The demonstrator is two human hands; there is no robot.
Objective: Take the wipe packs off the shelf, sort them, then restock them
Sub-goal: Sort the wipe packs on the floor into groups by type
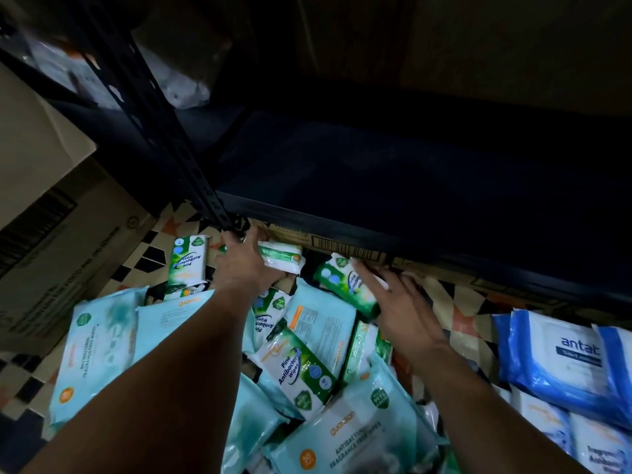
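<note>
Wipe packs lie heaped on the tiled floor in front of a dark metal shelf [393, 213] whose board looks bare. My left hand [244, 265] grips a green-and-white pack [284, 256] just below the shelf's front edge. My right hand [398, 302] holds another green pine wipe pack [342, 282], fingers stretched along it, thumb underneath. Pale teal packs [99, 340] lie at the left and near bottom, more green pine packs [297, 366] in the middle, blue-and-white packs [561, 354] at the right.
A black shelf post [164, 138] runs diagonally from top left. Cardboard boxes [58, 241] stand at the left, and another box [342, 244] sits under the shelf. A white bundle [184, 87] lies on the upper shelf level.
</note>
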